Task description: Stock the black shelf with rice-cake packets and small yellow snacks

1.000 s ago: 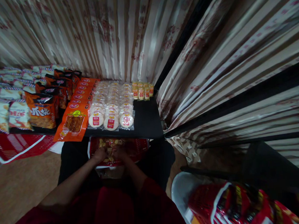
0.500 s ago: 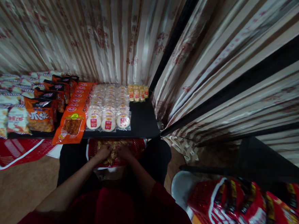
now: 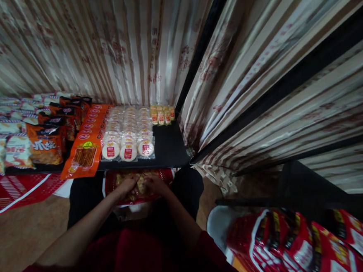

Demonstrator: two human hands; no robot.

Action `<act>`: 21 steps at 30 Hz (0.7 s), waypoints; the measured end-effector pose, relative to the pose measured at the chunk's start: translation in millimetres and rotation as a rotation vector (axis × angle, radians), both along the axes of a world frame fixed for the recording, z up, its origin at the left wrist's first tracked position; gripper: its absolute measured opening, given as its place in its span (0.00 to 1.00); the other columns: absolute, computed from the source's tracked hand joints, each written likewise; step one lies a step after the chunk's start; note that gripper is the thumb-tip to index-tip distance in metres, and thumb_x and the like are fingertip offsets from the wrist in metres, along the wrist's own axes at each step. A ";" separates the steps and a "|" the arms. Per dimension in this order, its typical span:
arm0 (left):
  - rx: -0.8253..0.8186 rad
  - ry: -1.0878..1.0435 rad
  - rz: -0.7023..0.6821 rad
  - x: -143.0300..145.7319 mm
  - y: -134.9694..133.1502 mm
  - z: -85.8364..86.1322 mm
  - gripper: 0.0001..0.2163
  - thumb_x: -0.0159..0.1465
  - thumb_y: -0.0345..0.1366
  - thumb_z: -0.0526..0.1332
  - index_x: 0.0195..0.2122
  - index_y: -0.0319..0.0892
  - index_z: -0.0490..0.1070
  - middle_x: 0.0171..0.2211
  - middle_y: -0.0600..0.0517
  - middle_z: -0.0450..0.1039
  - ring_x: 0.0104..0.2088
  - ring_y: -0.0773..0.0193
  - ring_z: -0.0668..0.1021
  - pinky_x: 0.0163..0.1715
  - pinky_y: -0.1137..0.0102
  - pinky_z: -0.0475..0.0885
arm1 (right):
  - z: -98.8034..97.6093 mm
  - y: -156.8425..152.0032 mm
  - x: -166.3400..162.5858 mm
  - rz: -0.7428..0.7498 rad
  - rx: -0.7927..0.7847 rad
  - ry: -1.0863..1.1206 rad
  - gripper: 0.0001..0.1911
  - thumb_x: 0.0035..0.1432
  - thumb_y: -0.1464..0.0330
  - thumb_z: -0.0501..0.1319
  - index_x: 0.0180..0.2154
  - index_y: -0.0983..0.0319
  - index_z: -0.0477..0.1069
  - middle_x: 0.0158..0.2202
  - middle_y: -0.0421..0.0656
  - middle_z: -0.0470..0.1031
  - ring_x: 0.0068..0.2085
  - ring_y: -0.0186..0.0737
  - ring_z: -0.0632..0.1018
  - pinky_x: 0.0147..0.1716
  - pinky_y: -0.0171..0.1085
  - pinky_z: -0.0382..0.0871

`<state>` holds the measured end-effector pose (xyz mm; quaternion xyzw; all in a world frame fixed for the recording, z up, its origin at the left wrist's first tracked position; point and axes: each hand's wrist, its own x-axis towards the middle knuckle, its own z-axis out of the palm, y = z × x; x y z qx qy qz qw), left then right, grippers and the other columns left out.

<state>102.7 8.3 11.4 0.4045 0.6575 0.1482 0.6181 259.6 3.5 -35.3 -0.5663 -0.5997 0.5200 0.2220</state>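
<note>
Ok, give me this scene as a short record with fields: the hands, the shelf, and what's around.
Hands: left hand and right hand side by side in the red plastic basket
Touching: small yellow snack packs in the basket; grip unclear
Shelf: black shelf just beyond the basket
On shelf: round white cracker packs in rows; flat orange packets left of them; orange crisp bags further left
Lower right: red printed bags
Behind: striped satin curtain

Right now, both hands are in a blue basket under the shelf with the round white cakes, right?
Not quite: the basket is red, not blue. The head view shows the left hand and the right hand in it, under the shelf with the round white cakes.
</note>
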 end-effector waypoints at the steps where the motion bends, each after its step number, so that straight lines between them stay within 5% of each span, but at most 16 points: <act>1: -0.004 -0.009 -0.004 1.6 -0.4 4.2 0.14 0.60 0.46 0.57 0.25 0.40 0.67 0.10 0.56 0.64 0.13 0.68 0.67 0.17 0.75 0.59 | 2.5 -1.0 3.2 -0.022 0.000 0.033 0.10 0.52 0.70 0.57 0.32 0.61 0.77 0.31 0.40 0.77 0.35 0.38 0.74 0.37 0.35 0.66; 8: -0.023 -0.284 0.061 14.1 -3.0 16.7 0.16 0.61 0.44 0.56 0.22 0.39 0.66 0.11 0.56 0.65 0.13 0.71 0.66 0.15 0.76 0.57 | 32.9 -5.0 25.7 -0.108 -0.217 0.322 0.17 0.46 0.55 0.64 0.33 0.62 0.74 0.30 0.39 0.75 0.31 0.36 0.74 0.32 0.34 0.66; 13: -0.058 -0.416 0.113 23.5 -1.1 20.8 0.13 0.61 0.41 0.57 0.25 0.38 0.68 0.15 0.54 0.69 0.15 0.71 0.69 0.16 0.77 0.60 | 55.7 -2.9 37.4 -0.160 -0.200 0.361 0.18 0.43 0.55 0.66 0.32 0.62 0.72 0.27 0.37 0.73 0.29 0.32 0.72 0.30 0.32 0.63; 21: -0.134 -0.513 0.185 43.3 3.7 55.5 0.09 0.62 0.36 0.58 0.29 0.36 0.70 0.20 0.52 0.73 0.18 0.72 0.72 0.19 0.78 0.66 | 79.7 2.1 54.6 -0.194 -0.158 0.410 0.16 0.49 0.57 0.63 0.35 0.62 0.73 0.27 0.37 0.73 0.28 0.31 0.71 0.28 0.30 0.61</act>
